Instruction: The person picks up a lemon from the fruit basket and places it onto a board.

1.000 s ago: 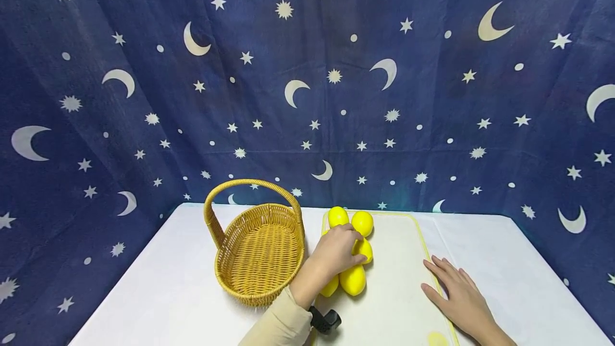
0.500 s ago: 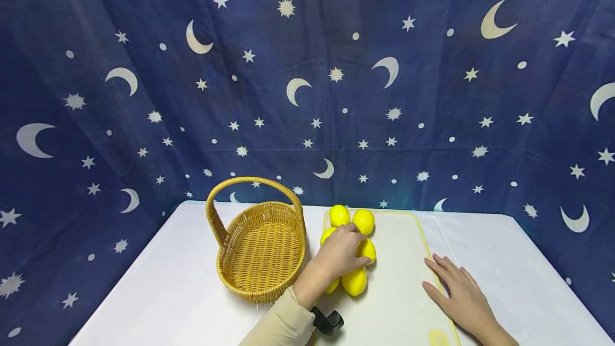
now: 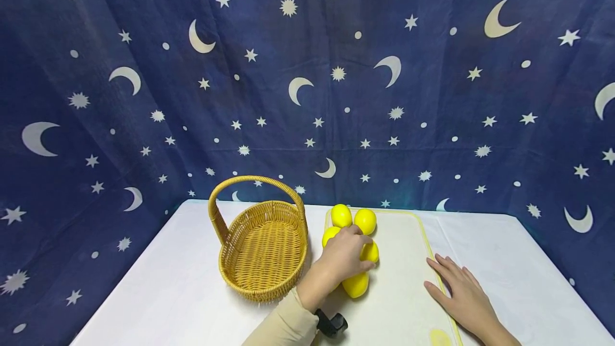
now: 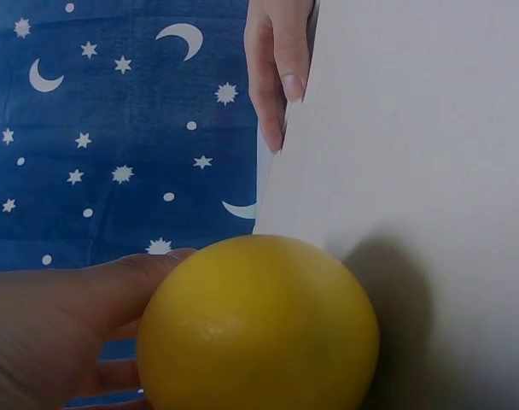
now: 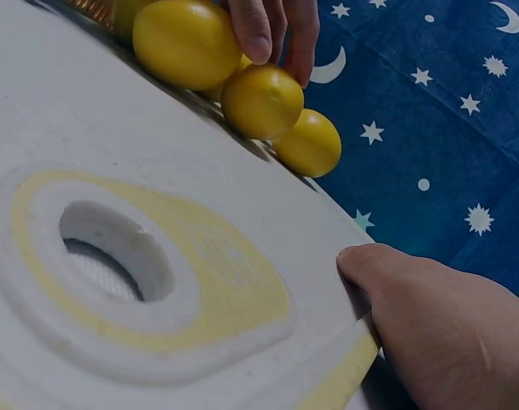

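Note:
My left hand (image 3: 344,252) reaches over a group of yellow lemons and grips one lemon (image 3: 370,251) between thumb and fingers. Around it lie a back-left lemon (image 3: 341,215), a back-right lemon (image 3: 365,221), another beside the knuckles (image 3: 330,235) and a larger-looking one in front (image 3: 356,285). In the left wrist view a big lemon (image 4: 258,325) hides most of the fingers. My right hand (image 3: 458,295) rests with fingers extended on the right edge of a white cutting board (image 3: 396,282); its thumb (image 5: 370,260) shows at that edge in the right wrist view.
A wicker basket (image 3: 222,271) with a tall arched handle stands left of the lemons, nothing inside it. The board has a yellow rim and a handle hole (image 5: 114,248) near its front right corner. A white cloth (image 3: 158,282) covers the table, and a starry blue curtain (image 3: 269,95) hangs behind.
My left hand and the gripped lemon have shifted slightly rightward, and the hand now covers the front-left lemon seen before. My right hand stays in place. The head view has drifted a little.

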`<action>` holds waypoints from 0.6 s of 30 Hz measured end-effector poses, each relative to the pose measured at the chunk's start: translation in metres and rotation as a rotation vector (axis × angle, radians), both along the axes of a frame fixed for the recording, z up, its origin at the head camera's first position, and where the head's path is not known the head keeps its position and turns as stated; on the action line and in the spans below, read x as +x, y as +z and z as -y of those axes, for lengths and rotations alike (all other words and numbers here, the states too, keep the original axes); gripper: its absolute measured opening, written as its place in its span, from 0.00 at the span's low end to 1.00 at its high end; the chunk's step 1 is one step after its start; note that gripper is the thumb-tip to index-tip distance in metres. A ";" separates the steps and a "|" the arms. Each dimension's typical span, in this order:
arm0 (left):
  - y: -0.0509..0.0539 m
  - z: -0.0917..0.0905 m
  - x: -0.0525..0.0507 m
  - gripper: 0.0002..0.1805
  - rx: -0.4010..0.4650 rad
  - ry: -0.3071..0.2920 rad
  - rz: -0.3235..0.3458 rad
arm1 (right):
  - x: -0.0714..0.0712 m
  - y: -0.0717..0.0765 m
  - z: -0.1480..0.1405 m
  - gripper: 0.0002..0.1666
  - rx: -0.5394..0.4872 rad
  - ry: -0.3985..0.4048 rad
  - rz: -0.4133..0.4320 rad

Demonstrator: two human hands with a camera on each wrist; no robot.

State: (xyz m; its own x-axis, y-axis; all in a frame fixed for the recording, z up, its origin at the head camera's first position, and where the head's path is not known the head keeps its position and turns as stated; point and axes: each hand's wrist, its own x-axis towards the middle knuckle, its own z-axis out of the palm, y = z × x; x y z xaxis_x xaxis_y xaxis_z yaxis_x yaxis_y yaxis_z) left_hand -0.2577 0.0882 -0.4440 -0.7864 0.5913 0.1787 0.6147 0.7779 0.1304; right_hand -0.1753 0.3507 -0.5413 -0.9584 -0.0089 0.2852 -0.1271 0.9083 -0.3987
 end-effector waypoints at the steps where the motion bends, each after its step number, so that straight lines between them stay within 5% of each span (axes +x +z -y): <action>1: 0.000 0.000 0.001 0.24 -0.003 0.005 0.001 | 0.000 0.000 0.000 0.37 0.001 0.000 -0.005; 18: -0.007 -0.007 0.004 0.21 0.033 0.085 -0.027 | 0.000 0.000 0.000 0.37 0.009 -0.005 -0.007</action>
State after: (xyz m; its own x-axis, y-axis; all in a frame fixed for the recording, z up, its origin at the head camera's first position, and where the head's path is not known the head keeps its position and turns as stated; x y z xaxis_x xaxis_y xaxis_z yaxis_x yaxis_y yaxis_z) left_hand -0.2537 0.0952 -0.4509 -0.8279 0.5163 0.2191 0.5505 0.8228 0.1414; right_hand -0.1752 0.3504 -0.5413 -0.9565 -0.0065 0.2918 -0.1252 0.9123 -0.3900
